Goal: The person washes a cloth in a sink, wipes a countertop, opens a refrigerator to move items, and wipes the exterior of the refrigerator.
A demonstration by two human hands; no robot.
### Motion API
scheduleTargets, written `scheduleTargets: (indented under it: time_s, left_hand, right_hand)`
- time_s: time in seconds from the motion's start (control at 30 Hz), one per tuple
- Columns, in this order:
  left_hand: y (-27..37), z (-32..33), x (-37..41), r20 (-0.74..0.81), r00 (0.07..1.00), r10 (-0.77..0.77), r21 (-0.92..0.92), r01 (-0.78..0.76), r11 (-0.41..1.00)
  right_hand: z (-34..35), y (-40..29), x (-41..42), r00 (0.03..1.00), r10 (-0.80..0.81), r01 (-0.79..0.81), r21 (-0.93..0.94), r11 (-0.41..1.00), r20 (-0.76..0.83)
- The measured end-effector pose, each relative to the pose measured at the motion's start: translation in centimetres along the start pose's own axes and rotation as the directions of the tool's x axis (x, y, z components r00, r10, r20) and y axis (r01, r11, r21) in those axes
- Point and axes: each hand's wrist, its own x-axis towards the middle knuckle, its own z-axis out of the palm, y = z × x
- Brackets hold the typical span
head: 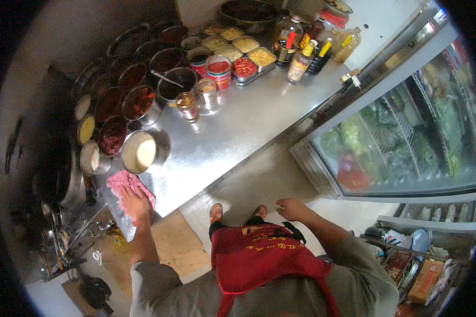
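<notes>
My left hand [135, 204] lies flat on a pink cloth [121, 181], pressing it on the near left corner of the stainless steel counter [214, 138]. Just beyond the cloth stands a metal pot with pale cream-coloured contents [146, 152]. A metal bowl with white contents [90, 157] is to its left. Over the floor, to the right of the red apron [261, 257], hangs my right hand [289, 209], away from the counter. Its fingers are loosely curled, and nothing can be made out in them.
Metal pots of dark red seasonings [139, 103] crowd the counter's left side. Trays of chopped ingredients [245, 67] and sauce bottles [300, 63] line the back. A glass-door refrigerator [396, 134] stands at right, above shelves holding a cardboard box [424, 280].
</notes>
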Motion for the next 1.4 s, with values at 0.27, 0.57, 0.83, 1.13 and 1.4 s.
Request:
scheduleTargets:
  time_s: [0.27,0.57,0.83,1.13,1.4]
  left_hand:
    - [23.6,-0.3,-5.3,0.138,0.990,0.023,-0.068,-0.014,0.998]
    - [41.2,5.4,2.5,0.051,0.883,0.467,-0.213,-0.447,0.869]
    - [42.9,1.8,9.5,0.149,0.503,0.851,-0.355,-0.776,0.521]
    - [55.8,-2.2,20.0,0.074,0.673,0.736,-0.088,-0.730,0.677]
    - [58.2,1.4,23.2,0.428,0.612,0.665,0.073,-0.757,0.649]
  right_hand:
    - [5.2,11.5,-3.7,0.993,0.119,-0.091,0.489,0.868,-0.026]
    - [-4.6,10.6,-0.8,0.967,0.246,-0.205,0.393,0.896,-0.057]
    - [-13.5,15.6,-2.9,0.874,0.379,-0.234,0.421,0.876,-0.302]
    - [-41.1,12.7,-10.5,0.297,-0.123,-0.485,-0.261,0.835,-0.947]
    - [-45.8,15.1,-9.1,0.647,-0.015,-0.713,-0.611,0.343,-0.763]
